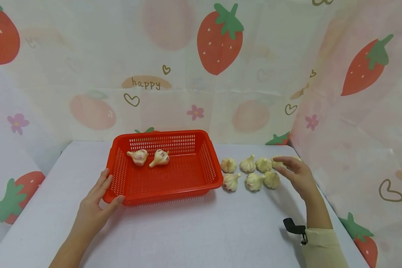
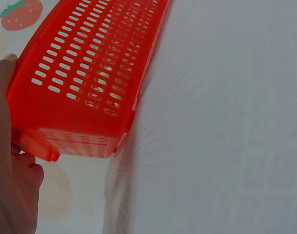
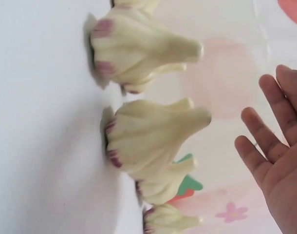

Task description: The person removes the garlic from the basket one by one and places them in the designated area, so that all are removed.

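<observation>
A red plastic basket (image 1: pixel 164 193) with slotted walls stands on the table, and two garlic bulbs (image 1: pixel 139 158) lie inside it toward the back left. My left hand (image 1: pixel 95 204) grips the basket's near left corner. In the left wrist view its thumb (image 2: pixel 3 70) lies along the rim and the other fingers (image 2: pixel 29 168) curl by the rim's end. Right of the basket, several more garlic bulbs (image 1: pixel 254 181) sit in two loose rows. My right hand (image 1: pixel 299 176) hovers over the right end of these rows, empty, its fingers relaxed and apart from the bulbs (image 3: pixel 153 134) in the right wrist view.
White cloth covers the table (image 1: pixel 194 234). A strawberry-printed curtain (image 1: pixel 221 104) hangs close behind the table and along both sides. A black clip-like device (image 1: pixel 294 227) sticks out from the right sleeve (image 1: pixel 323 245).
</observation>
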The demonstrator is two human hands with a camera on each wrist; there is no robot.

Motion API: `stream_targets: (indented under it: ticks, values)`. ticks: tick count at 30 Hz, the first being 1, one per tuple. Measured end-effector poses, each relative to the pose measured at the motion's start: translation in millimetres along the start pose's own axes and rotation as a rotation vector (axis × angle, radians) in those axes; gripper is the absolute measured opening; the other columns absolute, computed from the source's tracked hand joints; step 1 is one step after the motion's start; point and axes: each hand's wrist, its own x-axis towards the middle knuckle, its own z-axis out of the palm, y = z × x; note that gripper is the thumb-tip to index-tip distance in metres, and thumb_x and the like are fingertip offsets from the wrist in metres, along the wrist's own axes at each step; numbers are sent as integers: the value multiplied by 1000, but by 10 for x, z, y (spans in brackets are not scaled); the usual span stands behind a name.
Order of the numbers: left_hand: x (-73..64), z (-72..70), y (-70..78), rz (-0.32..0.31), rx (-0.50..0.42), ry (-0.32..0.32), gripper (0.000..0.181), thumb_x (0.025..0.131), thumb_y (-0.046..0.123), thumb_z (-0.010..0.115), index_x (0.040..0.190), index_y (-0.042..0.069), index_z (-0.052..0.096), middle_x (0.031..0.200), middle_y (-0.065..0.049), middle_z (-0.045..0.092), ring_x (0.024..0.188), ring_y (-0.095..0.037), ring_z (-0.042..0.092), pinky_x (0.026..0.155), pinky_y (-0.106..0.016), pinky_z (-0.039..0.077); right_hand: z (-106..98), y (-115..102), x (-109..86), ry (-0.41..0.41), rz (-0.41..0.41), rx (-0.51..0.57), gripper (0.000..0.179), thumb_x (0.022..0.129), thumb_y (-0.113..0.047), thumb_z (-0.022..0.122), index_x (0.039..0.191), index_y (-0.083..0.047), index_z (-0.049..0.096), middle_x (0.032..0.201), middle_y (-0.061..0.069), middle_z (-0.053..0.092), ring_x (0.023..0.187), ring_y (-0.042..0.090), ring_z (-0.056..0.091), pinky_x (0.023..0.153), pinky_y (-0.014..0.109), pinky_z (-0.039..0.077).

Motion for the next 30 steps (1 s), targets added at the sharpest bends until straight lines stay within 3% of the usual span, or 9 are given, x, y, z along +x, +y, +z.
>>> stream_targets:
  ticks: [3,9,11,18,25,30]
  values:
    - [1,-3,-3,3,-3,0,82,90,30,80,158,12,39,168,-1,30,155,-17,27,102,4,20,42,-99,7,4,3,-14,34,97,-15,72,129,-3,67,130,8,69,127,1,54,111,25,39]
    - [3,-14,4,2,-11,-4,82,90,31,80,158,12,39,168,-1,30,155,-19,27,102,4,20,130,-303,13,-5,-20,-19,33,97,-15,72,128,-4,68,130,12,69,128,0,53,117,59,31]
    - [3,-13,-3,7,-14,0,81,90,29,80,158,11,39,168,-1,30,155,-19,27,102,4,20,160,-373,8,-10,-33,-17,33,97,-14,72,128,-4,68,130,13,69,129,1,53,117,64,29]
    - [-3,12,-33,14,-23,4,81,89,29,81,157,10,41,168,0,30,155,-20,28,103,3,20,326,-586,-17,-43,-62,-36,31,97,-14,72,128,-9,69,133,10,68,131,3,51,116,56,33]
    - [-5,19,-47,7,-21,4,81,90,30,81,158,11,40,168,1,30,155,-21,28,103,3,20,560,-773,62,-88,-131,-44,29,96,-14,74,125,-15,72,131,4,69,133,9,54,114,31,38]
    - [4,19,-61,18,-27,14,81,89,29,82,157,10,41,168,-1,31,155,-19,28,104,3,21,727,-981,198,-131,-202,-93,28,95,-14,74,123,-19,73,131,-1,69,132,14,55,115,46,39]
